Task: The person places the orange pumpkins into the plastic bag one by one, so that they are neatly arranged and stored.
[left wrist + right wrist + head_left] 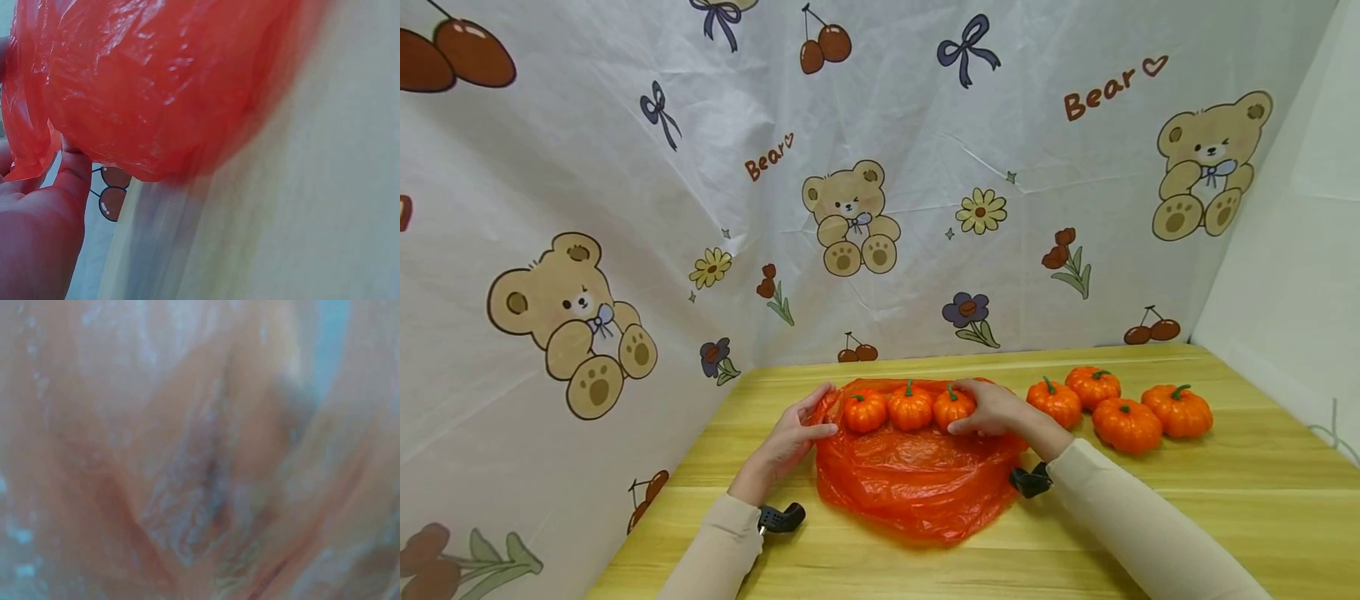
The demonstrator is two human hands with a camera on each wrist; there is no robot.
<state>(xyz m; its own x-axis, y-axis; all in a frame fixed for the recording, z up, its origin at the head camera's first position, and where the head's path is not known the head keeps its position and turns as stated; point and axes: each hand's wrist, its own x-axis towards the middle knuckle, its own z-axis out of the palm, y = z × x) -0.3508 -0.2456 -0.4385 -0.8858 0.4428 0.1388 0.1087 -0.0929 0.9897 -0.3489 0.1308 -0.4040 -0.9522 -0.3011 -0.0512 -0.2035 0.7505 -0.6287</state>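
A thin red plastic bag (917, 492) lies on the wooden table, and three small orange pumpkins sit in a row at its mouth: the left one (865, 412), the middle one (910, 408) and the right one (952, 408). My left hand (786, 442) holds the bag's left edge between thumb and fingers; the left wrist view shows the bag (162, 87) bulging beside the hand (44, 231). My right hand (992, 408) grips the right pumpkin, thumb in front and fingers behind. Blurred, translucent film (187, 487) fills the right wrist view and hides that hand.
To the right of my right hand stand several more pumpkins (1126, 425) in a loose group. Behind the table (1247, 492) hangs a white cloth (910, 108) printed with bears and flowers. A white wall (1285, 275) rises on the right.
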